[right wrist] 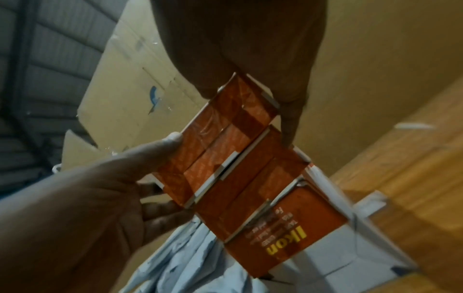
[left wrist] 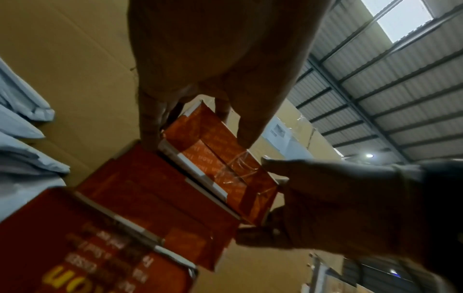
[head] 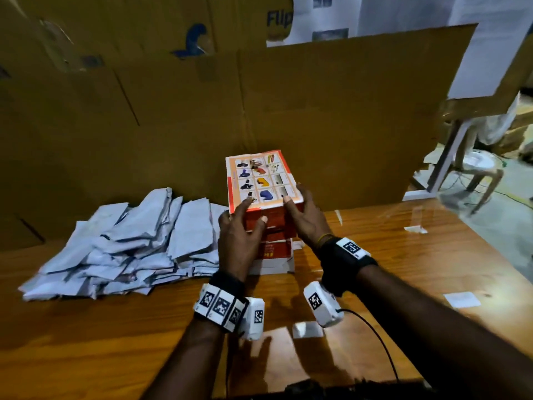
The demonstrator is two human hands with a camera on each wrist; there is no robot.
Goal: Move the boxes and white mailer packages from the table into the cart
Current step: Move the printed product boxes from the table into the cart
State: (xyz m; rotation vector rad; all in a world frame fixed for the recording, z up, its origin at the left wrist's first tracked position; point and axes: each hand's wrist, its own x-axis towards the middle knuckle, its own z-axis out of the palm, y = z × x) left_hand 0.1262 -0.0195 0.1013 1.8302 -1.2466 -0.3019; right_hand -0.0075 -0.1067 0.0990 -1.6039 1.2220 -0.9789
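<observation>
A stack of orange boxes [head: 275, 241] stands mid-table on a white box [right wrist: 338, 263]. The top orange box [head: 264, 180] shows a grid of product pictures on its lid. My left hand [head: 253, 210] grips its near left corner, thumb on the front face [left wrist: 220, 158] and fingers along the left side. My right hand [head: 297, 199] holds its near right corner, thumb on the lid and fingers down the right side [right wrist: 288, 123]. The top box sits slightly askew over the one below [right wrist: 250, 178]. A heap of white mailers [head: 129, 246] lies left of the stack. No cart is in view.
Tall brown cardboard sheets [head: 317, 111] wall off the back of the wooden table [head: 403, 269]. Bits of tape and a white label [head: 461, 299] lie on the table. Past the table's right edge stands a plastic chair [head: 473, 171] on the floor.
</observation>
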